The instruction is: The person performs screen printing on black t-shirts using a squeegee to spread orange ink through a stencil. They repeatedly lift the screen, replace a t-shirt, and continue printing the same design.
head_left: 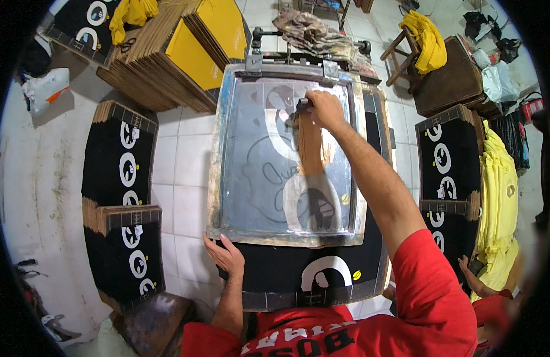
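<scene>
A metal-framed printing screen [215,149] lies over a black panel [263,268] printed with white shapes and a small yellow mark. Pale curved figures and faint line drawings show through its grey mesh. My right hand [325,110] is closed round the top of a long tan squeegee [310,146], which lies lengthwise on the upper right half of the mesh. My left hand [226,254] is at the screen's lower left corner, fingertips touching the edge and fingers apart. Metal hinge clamps [330,71] sit along the screen's far edge.
Stacks of printed black panels stand left [102,166] and right [459,166]. Yellow-topped stacks [192,59] are at back left. Yellow fabric hangs on a stool [426,50] and lies at right [498,190]. Another person's hand [465,268] shows at lower right. Crumpled cloth [310,33] lies behind the screen.
</scene>
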A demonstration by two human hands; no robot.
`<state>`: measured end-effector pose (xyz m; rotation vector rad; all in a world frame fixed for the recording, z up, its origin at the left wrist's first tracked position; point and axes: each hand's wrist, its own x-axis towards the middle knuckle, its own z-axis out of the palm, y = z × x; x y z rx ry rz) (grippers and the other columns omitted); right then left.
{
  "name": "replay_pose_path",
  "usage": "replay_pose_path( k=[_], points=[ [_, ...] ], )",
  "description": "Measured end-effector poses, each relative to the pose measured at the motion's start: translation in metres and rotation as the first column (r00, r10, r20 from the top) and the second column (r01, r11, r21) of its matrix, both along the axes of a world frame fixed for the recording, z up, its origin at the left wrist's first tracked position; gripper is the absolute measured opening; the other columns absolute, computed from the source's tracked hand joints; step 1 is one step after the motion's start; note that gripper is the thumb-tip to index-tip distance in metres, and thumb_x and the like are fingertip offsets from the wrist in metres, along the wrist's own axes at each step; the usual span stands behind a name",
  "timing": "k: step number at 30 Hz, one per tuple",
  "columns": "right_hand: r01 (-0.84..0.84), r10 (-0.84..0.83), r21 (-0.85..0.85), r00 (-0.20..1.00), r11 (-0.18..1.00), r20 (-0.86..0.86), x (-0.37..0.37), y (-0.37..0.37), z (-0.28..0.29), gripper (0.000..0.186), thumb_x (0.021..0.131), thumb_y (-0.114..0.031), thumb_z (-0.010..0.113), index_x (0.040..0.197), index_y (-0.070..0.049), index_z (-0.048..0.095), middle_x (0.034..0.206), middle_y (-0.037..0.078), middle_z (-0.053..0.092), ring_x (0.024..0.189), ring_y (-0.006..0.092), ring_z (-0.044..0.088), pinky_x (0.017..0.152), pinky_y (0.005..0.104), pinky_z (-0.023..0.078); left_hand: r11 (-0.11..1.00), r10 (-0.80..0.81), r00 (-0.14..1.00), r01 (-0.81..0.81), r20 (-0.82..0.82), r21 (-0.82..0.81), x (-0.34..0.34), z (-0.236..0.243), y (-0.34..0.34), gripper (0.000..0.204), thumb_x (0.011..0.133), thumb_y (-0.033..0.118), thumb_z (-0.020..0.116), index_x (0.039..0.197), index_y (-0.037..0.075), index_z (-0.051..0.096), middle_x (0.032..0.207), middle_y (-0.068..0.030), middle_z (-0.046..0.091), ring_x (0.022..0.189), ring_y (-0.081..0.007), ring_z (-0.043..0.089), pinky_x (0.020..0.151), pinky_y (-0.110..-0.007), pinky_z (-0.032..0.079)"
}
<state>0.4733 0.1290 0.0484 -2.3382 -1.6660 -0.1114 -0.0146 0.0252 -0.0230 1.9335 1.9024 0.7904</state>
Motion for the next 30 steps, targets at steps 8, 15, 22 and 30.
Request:
replay_pose_path(
  k=[8, 15, 22, 30],
  points=[
    [-0.393, 0.39, -0.094, 0.92, 0.915, -0.044, -0.051, -0.086, 0.029, 0.027, 0.077, -0.012, 0.075, 0.099, -0.015, 0.061, 0.094, 0.004, 0.065, 0.097, 0.0277, 0.064, 0.083, 0.0414, 0.045, 0.999, -0.035, 0.999, 0.035, -0.025, -0.01, 0.002, 0.003, -0.003, 0.065, 0.108, 0.03, 0.047, 0.159, -0.004, 0.024, 0.155, -0.0303, 0.039, 0.133, -0.0479, 0.048, 0.11, -0.053, 0.04],
    [-0.058, 0.059, 0.162, 0.998, 0.985, -0.003, -0.001, -0.023, 0.008, 0.019, 0.083, -0.01, 0.071, 0.101, -0.01, 0.067, 0.098, 0.012, 0.069, 0.098, 0.0339, 0.065, 0.082, 0.0475, 0.047, 0.999, -0.027, 0.998, 0.025, -0.057, -0.026, 0.001, 0.001, -0.003, 0.067, 0.107, 0.032, 0.048, 0.158, -0.005, 0.025, 0.153, -0.0313, 0.041, 0.133, -0.0482, 0.048, 0.111, -0.054, 0.037],
    [-0.02, 0.021, 0.011, 1.0, 1.0, -0.023, -0.049, -0.072, 0.001, 0.02, 0.081, -0.006, 0.068, 0.1, -0.009, 0.063, 0.093, 0.012, 0.065, 0.092, 0.0358, 0.062, 0.076, 0.0475, 0.047, 0.998, -0.036, 0.999, 0.037, 0.019, -0.044, 0.003, 0.008, -0.002, 0.068, 0.106, 0.032, 0.05, 0.157, -0.007, 0.027, 0.151, -0.0325, 0.043, 0.136, -0.0485, 0.046, 0.112, -0.054, 0.036],
    [0.097, -0.106, -0.076, 0.986, 0.992, -0.129, -0.023, -0.048, 0.026, 0.017, 0.082, -0.01, 0.068, 0.099, -0.01, 0.069, 0.094, 0.015, 0.073, 0.092, 0.0389, 0.069, 0.075, 0.0526, 0.05, 0.997, -0.03, 0.999, 0.028, -0.017, -0.07, 0.003, 0.013, -0.001, 0.068, 0.104, 0.032, 0.052, 0.155, -0.006, 0.03, 0.148, -0.0332, 0.046, 0.137, -0.0484, 0.046, 0.114, -0.054, 0.034]
  ],
)
